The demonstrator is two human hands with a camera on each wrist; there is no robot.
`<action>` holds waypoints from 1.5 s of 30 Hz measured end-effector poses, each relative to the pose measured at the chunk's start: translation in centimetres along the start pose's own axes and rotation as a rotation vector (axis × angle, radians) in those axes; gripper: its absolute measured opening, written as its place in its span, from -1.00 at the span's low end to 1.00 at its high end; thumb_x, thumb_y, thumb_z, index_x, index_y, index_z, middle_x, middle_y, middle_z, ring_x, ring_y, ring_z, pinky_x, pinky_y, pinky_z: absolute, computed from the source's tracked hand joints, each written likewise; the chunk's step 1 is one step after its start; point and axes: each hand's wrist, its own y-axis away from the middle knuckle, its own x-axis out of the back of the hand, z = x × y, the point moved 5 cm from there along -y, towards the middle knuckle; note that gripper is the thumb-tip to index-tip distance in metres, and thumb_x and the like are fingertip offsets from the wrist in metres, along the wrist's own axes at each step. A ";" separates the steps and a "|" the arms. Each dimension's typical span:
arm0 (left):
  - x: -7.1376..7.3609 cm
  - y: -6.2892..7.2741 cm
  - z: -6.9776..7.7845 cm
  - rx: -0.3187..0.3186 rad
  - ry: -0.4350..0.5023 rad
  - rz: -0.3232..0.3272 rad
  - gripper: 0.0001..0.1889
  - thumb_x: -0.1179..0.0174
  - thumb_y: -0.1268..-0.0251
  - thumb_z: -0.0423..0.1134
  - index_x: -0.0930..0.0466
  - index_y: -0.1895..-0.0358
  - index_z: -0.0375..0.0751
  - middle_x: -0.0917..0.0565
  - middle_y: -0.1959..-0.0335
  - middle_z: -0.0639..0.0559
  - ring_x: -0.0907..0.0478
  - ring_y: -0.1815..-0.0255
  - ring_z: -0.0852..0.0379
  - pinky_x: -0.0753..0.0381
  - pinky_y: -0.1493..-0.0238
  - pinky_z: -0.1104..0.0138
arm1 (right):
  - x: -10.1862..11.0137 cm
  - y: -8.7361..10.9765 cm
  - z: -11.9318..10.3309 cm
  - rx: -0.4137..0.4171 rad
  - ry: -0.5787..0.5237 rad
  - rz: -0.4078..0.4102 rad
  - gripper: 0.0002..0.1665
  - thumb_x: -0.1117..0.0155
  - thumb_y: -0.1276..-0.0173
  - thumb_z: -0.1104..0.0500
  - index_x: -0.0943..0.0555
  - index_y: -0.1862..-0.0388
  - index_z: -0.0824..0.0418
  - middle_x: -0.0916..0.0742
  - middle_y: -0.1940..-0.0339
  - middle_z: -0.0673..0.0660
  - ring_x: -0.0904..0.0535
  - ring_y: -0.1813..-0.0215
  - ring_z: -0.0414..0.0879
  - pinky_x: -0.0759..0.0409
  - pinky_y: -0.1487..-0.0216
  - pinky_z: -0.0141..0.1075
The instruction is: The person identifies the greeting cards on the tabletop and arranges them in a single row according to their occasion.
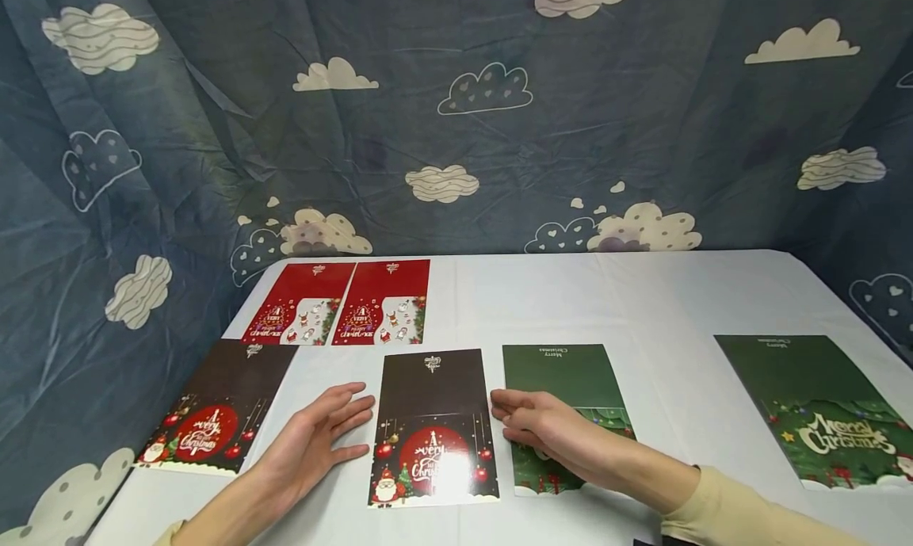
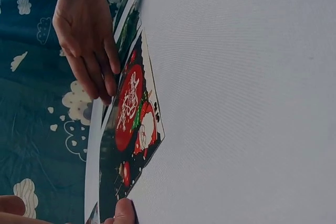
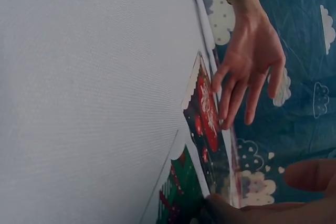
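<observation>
A dark Christmas card (image 1: 432, 395) with a red round emblem lies flat in the middle of the table, unfolded, a crease across it. My left hand (image 1: 314, 431) is beside its left edge, fingers spread loosely and holding nothing. On the other side, my right hand (image 1: 545, 427) hovers over a green Christmas card (image 1: 563, 376), covering part of it. Its relaxed fingertips point at the dark card's right edge. In the left wrist view, the dark card (image 2: 128, 108) lies between both hands. The right wrist view shows my left hand (image 3: 252, 56) with fingers extended.
Two red cards (image 1: 303, 284) lie side by side at the back left. Another dark card (image 1: 235, 387) rests at the left edge, and a second green card (image 1: 806, 379) at the far right. A white cloth covers the table (image 1: 535, 292); a cloud-patterned curtain (image 1: 456, 142) hangs behind.
</observation>
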 end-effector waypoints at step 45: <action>-0.8 0.6 -0.6 -0.055 -0.012 0.043 -0.37 0.11 -0.52 -0.05 0.01 -0.49 -0.27 -0.11 -0.50 -0.28 -0.03 -0.49 -0.21 -0.20 -0.37 -0.09 | -0.2 -0.4 1.0 0.052 -0.337 -0.051 -0.20 0.03 -0.48 0.29 0.13 -0.54 0.47 -0.01 -0.57 0.40 -0.21 -0.48 0.23 -0.39 -0.34 -0.10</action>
